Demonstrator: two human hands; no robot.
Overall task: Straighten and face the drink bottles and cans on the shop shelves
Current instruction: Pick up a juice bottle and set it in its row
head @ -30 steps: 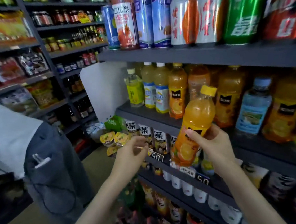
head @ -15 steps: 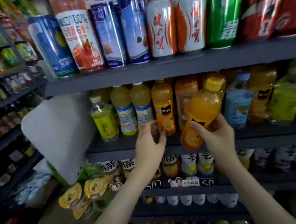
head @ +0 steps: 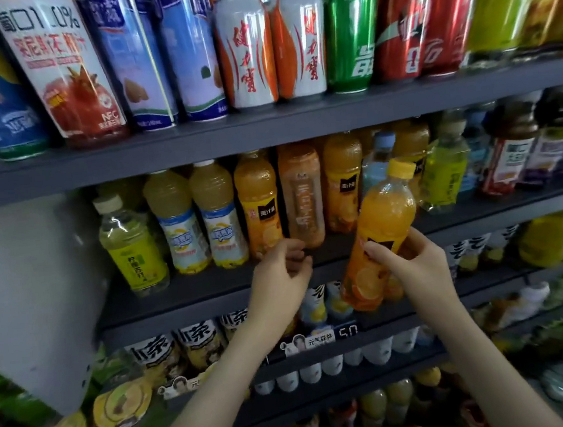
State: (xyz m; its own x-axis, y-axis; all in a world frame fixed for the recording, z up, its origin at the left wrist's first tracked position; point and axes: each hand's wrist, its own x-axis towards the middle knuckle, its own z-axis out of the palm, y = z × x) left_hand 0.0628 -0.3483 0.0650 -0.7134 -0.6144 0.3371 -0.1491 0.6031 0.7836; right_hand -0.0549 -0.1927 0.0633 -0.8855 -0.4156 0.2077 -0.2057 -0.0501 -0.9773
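Since the frame 0.5 s ago the left hand [head: 281, 275] has drawn back a little from the orange juice bottle it touched on the middle shelf [head: 211, 289], and the held bottle [head: 383, 227] has shifted right of centre, tilted with its yellow cap toward the upper right.

Nearest, both forearms rise from the bottom edge. The right hand [head: 412, 262] has its grip closed around the lower half of the held bottle, thumb across the dark label, keeping the bottle in the air in front of the shelf edge. The left hand's grip is loosely curled and holds nothing; its fingertips sit just below the tall peach-coloured bottle [head: 301, 194], and whether they touch it is hard to tell.

Behind the hands, the middle shelf carries a lemon-yellow bottle [head: 132, 245] at the left, then 2 pale bottles with blue labels [head: 201, 221], then 2 orange juice bottles [head: 260, 201] either side of the peach one. Further right stand a light blue bottle, a green one and dark-labelled ones, blurred.

At the top of the frame, the upper shelf [head: 265, 128] holds upright cans: blue, 2 white and orange [head: 271, 45], 1 green [head: 349, 34], 2 red.
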